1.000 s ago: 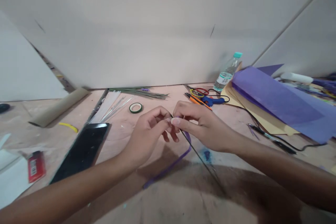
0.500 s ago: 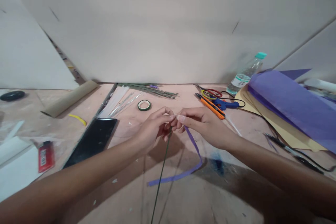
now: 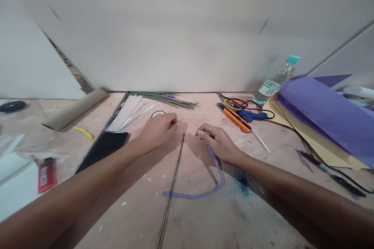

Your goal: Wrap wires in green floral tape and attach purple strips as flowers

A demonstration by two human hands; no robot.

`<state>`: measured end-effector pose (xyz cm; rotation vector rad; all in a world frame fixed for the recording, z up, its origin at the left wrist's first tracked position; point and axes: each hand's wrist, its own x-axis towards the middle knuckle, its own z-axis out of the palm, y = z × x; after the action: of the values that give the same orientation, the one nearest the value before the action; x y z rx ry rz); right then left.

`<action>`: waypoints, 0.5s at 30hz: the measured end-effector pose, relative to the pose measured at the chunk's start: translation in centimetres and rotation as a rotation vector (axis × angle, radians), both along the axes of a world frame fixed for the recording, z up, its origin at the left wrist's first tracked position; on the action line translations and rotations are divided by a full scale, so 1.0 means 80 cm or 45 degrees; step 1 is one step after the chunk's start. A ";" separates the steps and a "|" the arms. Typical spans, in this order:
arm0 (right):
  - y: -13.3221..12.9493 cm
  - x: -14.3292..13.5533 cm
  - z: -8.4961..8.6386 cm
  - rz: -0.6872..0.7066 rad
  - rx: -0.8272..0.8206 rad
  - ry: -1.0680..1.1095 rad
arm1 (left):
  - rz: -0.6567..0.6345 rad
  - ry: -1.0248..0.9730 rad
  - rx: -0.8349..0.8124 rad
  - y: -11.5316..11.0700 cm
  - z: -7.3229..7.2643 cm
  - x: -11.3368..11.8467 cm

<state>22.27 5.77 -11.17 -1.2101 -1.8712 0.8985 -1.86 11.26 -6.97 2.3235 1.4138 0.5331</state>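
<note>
My right hand (image 3: 217,140) pinches the upper end of a narrow purple strip (image 3: 219,171), which curves down to the table. My left hand (image 3: 157,130) is apart from it, palm down with curled fingers, just in front of a roll of green tape (image 3: 158,113) that it partly covers; whether anything is between those fingers is hidden. Between my hands a thin green stem (image 3: 177,167) lies on the table, and the strip's far end meets it near the bottom.
Green stems (image 3: 166,99) lie at the back. Scissors (image 3: 233,103), an orange cutter (image 3: 237,118) and a blue glue gun (image 3: 253,116) are at right, near a bottle (image 3: 269,87) and purple sheets (image 3: 324,105). Left are a phone (image 3: 102,148), a cardboard tube (image 3: 77,109) and a red lighter (image 3: 47,175).
The green stem has left my hands and now lies on the table. My left hand has moved left and my right hand slightly right, still with the purple strip.
</note>
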 end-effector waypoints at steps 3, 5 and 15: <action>-0.003 0.000 0.002 0.009 0.038 -0.081 | -0.038 0.131 0.130 0.010 -0.001 -0.007; -0.006 0.000 0.002 0.018 0.071 -0.138 | -0.055 0.195 0.197 0.015 -0.003 -0.009; -0.010 -0.003 0.005 -0.061 0.310 -0.231 | -0.160 0.288 0.332 0.008 -0.014 -0.004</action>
<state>22.03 4.99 -10.80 -1.2113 -2.0178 0.5303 -2.19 11.93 -8.09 2.7345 1.3496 0.4528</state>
